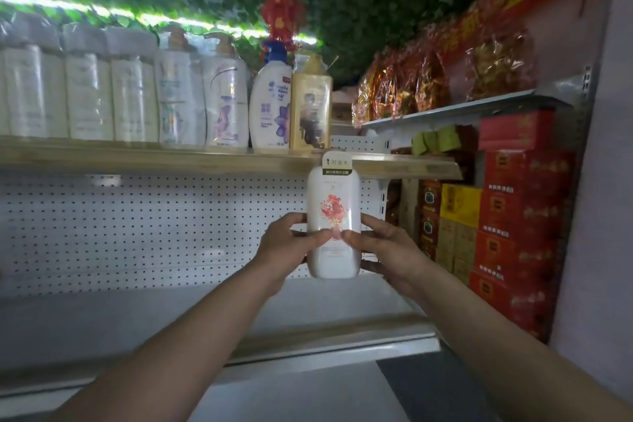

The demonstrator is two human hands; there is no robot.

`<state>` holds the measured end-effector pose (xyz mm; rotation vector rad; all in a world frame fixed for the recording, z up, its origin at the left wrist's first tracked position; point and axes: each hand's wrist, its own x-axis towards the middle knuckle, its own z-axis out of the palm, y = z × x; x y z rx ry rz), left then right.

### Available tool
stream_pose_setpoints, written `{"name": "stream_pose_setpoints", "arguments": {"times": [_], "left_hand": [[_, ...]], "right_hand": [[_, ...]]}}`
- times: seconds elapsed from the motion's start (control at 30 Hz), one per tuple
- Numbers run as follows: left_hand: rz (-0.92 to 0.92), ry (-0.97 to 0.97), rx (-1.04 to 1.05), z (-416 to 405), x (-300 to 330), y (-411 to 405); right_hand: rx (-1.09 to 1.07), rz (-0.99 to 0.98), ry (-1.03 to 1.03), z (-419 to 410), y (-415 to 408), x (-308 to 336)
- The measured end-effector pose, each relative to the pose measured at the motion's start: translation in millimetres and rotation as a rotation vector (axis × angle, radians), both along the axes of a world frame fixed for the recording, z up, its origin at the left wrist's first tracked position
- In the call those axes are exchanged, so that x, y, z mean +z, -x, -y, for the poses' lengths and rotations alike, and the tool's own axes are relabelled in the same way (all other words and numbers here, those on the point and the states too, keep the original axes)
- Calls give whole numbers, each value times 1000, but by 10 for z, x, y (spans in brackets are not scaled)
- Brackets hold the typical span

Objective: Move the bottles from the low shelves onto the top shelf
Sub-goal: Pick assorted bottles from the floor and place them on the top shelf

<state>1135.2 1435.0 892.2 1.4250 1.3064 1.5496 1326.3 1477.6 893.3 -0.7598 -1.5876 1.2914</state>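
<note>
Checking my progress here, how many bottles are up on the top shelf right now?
7 on the top shelf, left to right. More may be hidden beyond the left edge.

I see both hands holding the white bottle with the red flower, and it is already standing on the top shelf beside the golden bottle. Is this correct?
Not quite. The head view shows both hands, left and right, holding the white bottle in the air, below the top shelf, not standing beside the golden bottle.

Both hands, left hand (pixel 286 243) and right hand (pixel 385 250), grip a white bottle (pixel 333 216) upright just below the top shelf (pixel 154 156). A row of bottles (pixel 171 92) stands on that shelf. Red boxes (pixel 520 216) are stacked to the shelf's right.
</note>
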Motion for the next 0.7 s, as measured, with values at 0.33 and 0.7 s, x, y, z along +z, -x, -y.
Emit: {"name": "stream_pose_setpoints", "arguments": {"times": [0.33, 0.7], "left_hand": [[-62, -128, 89, -601, 851, -309], [-189, -285, 372, -931, 1729, -540]], "right_hand": [[43, -12, -129, -693, -268, 878], [114, -39, -218, -1282, -351, 1778]]}}
